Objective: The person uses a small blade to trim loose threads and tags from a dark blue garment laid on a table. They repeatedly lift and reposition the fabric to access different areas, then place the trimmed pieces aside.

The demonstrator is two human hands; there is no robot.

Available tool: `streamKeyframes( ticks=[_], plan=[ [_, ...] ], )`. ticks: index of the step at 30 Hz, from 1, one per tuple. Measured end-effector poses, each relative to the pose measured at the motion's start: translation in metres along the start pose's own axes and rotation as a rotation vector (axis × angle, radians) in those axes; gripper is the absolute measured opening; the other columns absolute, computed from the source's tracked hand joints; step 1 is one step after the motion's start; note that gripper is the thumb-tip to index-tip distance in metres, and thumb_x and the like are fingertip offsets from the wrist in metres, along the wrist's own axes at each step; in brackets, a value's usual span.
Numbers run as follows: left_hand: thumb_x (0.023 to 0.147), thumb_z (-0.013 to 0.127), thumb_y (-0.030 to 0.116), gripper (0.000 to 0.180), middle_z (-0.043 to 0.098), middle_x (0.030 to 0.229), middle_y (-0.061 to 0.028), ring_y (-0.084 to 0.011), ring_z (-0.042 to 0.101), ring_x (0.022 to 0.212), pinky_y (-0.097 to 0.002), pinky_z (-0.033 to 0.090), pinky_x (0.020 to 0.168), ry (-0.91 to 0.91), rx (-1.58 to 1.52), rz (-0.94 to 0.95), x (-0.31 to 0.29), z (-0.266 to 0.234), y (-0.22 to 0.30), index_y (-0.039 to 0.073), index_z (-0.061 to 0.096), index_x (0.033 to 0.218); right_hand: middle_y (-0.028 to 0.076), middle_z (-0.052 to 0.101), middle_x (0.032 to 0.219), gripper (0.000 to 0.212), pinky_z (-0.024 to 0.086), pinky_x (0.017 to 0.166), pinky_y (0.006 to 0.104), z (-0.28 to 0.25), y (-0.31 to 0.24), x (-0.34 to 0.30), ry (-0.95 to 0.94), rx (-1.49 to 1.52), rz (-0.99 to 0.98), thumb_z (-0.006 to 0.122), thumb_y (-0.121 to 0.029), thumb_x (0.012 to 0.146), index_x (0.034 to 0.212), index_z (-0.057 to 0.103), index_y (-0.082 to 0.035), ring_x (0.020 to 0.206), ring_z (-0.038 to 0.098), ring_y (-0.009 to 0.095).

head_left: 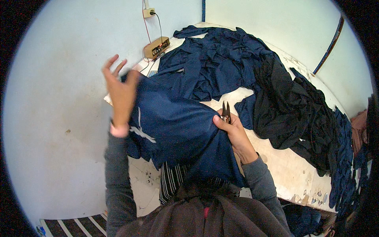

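A navy garment with a light grey print near its left side is spread in the air between my hands. My left hand, somewhat blurred, is raised at the garment's upper left corner. Its thumb side is closed on the cloth while other fingers stick up. My right hand has the thumb pressed on the garment's right edge. In that same hand sits a pair of dark thread snips, blades pointing up and slightly apart. The lower garment hangs over my lap.
A heap of navy garments covers the far side of the pale table. Black garments lie to the right. A brown box with wires stands by the wall, below a socket. Striped cloth is at lower left.
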State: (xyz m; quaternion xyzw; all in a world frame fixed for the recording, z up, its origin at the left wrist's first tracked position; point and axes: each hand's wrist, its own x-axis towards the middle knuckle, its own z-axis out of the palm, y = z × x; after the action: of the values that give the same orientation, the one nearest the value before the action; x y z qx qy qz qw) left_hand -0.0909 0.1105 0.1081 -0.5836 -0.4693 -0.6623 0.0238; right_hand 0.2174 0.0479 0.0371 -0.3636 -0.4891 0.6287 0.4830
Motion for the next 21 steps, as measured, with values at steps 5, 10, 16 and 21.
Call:
streamKeyframes(
  ticks=[5, 10, 16, 21],
  plan=[
    [0.059, 0.089, 0.048, 0.098, 0.030, 0.158, -0.0229, -0.0408, 0.034, 0.144, -0.0597, 0.021, 0.113, -0.447, 0.317, 0.364, -0.192, 0.023, 0.013, 0.016, 0.045, 0.141, -0.008, 0.061, 0.094, 0.028, 0.039, 0.088, 0.0220, 0.002, -0.029, 0.001, 0.309, 0.125, -0.197, 0.078, -0.027, 0.091, 0.110, 0.064, -0.011, 0.089, 0.053, 0.005],
    [0.062, 0.078, 0.011, 0.066, 0.060, 0.132, -0.0115, -0.0314, 0.055, 0.122, -0.0491, 0.036, 0.101, -0.462, 0.416, -0.090, -0.241, -0.013, -0.003, 0.015, 0.060, 0.125, -0.006, 0.062, 0.091, 0.016, 0.043, 0.079, 0.0232, -0.014, -0.094, -0.022, 0.296, 0.104, -0.477, 0.073, -0.020, 0.094, 0.104, 0.064, -0.012, 0.082, 0.055, 0.005],
    [0.064, 0.065, 0.001, 0.045, 0.070, 0.101, -0.0118, -0.0314, 0.061, 0.098, -0.0399, 0.044, 0.089, -0.474, 0.431, 0.065, -0.110, -0.052, 0.028, 0.010, 0.071, 0.107, -0.004, 0.058, 0.100, 0.019, 0.040, 0.089, 0.0249, -0.075, -0.164, -0.035, 0.567, -0.152, -0.766, 0.066, -0.023, 0.099, 0.113, 0.064, -0.010, 0.093, 0.053, 0.010],
    [0.075, 0.061, 0.005, 0.051, 0.066, 0.080, -0.0149, -0.0315, 0.064, 0.070, -0.0414, 0.049, 0.065, -0.118, 0.694, 0.286, 0.060, -0.060, 0.044, 0.016, 0.068, 0.125, 0.000, 0.063, 0.100, 0.030, 0.042, 0.087, 0.0245, -0.046, -0.229, -0.028, 0.565, -0.411, -1.007, 0.068, -0.028, 0.098, 0.118, 0.065, -0.005, 0.092, 0.056, 0.010]
  ],
)
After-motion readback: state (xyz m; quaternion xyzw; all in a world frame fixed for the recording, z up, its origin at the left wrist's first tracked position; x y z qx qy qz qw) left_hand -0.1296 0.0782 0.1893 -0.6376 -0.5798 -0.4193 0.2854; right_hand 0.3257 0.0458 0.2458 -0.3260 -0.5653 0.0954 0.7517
